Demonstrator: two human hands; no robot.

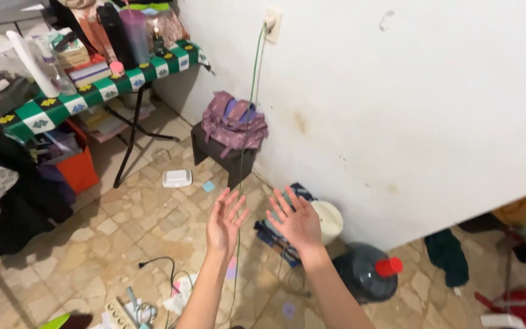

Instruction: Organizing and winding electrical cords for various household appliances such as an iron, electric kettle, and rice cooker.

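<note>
Both hands are reaching forward over the tiled floor (123,225), palms up and held side by side, a little apart. The left hand (225,220) is spreading its fingers wide, its grip fully open and holding nothing; the right hand (298,220) is doing the same, open and empty. A thin green cable (252,103) is hanging down from a wall outlet (271,23) and running between the two hands, passing just beside the left hand's fingers; whether it is touching them cannot be told. Behind the hands, against the white wall (397,91), a purple backpack (234,125) is sitting on a dark stool (223,159). A white round lid (329,220) is lying just beyond the right hand, and a large dark water jug with a red cap (366,272) is standing by the wall, near the right forearm. A small white box (177,178) is lying on the floor near the stool. At the far left, a table (101,91) with a green-and-white cloth is carrying bottles and boxes. A black plug and cord (156,263) are lying on the floor near the left forearm.
</note>
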